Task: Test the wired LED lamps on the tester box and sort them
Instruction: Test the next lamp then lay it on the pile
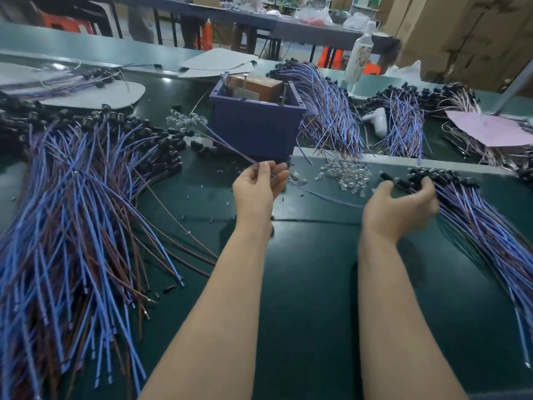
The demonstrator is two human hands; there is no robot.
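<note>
A: Where does everything lie, from the left?

B: The left pile (86, 212) of wired lamps fans across the near-left worktop (311, 284). The left hand (256, 186) pinches one lamp's wire (230, 148) between thumb and fingers. The wire slants away to the far left and seems to end just left of the tester box (256, 125), not on it.

A: And to the right?

B: Loose clear caps (343, 174) lie between the hands. The right hand (403, 203) is curled round a few black heads of the right pile (476, 220); blur hides how many.

A: What could go wrong?

B: I judge that the thin wire could slip from that pinch or snag on the left pile's strands. Lifting from the tangled right pile might drag extra lamps along, scatter the caps, or mix untested lamps with tested ones.
</note>
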